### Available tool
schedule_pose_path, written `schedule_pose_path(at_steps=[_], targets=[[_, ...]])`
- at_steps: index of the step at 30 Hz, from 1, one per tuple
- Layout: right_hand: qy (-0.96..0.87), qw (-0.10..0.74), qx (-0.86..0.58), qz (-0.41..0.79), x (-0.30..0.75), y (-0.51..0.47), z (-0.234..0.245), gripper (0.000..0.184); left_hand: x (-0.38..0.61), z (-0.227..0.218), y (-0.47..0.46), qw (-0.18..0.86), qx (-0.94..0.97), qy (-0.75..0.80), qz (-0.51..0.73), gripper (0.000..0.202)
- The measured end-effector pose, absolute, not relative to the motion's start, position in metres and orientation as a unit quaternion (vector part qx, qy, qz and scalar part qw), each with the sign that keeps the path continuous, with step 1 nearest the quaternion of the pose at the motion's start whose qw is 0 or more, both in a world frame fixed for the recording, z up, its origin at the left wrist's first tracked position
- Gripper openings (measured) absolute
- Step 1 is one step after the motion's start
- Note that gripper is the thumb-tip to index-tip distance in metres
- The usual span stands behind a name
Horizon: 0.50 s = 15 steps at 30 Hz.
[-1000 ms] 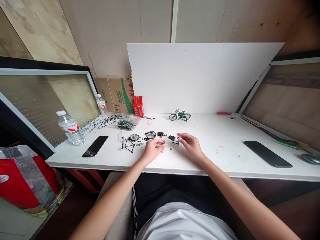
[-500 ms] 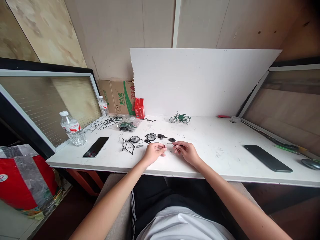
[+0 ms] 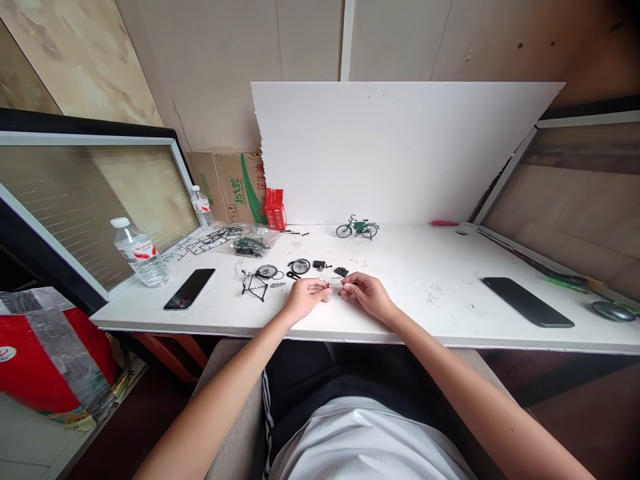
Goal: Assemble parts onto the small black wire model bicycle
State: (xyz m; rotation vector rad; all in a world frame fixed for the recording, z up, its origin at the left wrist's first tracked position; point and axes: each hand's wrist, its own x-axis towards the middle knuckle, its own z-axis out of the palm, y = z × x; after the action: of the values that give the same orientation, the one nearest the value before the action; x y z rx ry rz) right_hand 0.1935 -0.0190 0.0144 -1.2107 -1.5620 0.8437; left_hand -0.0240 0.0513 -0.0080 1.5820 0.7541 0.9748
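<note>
My left hand (image 3: 305,297) and my right hand (image 3: 364,293) meet low over the white table (image 3: 430,313), fingers pinched together on a thin small part (image 3: 336,285) held between them. Just beyond my hands lie loose model bicycle pieces: two small wheels (image 3: 267,271) (image 3: 301,267), a black frame (image 3: 255,288) and a dark block (image 3: 341,271). A finished green model bicycle (image 3: 358,229) stands farther back by the white board.
A black phone (image 3: 190,289) and a water bottle (image 3: 138,253) sit at the left, with part sprues and a bag (image 3: 250,245) behind. Another phone (image 3: 528,302) and a mouse (image 3: 611,311) lie at the right. A red carton (image 3: 275,209) and cardboard box (image 3: 235,187) stand at the back.
My right hand drew back from the dark pieces toward my left hand, and both now pinch the small part together. The view shifted slightly.
</note>
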Motion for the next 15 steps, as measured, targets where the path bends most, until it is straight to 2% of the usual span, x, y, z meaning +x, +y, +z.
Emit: schedule_pose_path(at_steps=[15], targets=[[-0.680, 0.446, -0.485, 0.321, 0.1948, -0.0186, 0.0128, 0.042, -0.0255, -0.0101, 0.0524, 0.525, 0.676, 0.316, 0.409, 0.040]])
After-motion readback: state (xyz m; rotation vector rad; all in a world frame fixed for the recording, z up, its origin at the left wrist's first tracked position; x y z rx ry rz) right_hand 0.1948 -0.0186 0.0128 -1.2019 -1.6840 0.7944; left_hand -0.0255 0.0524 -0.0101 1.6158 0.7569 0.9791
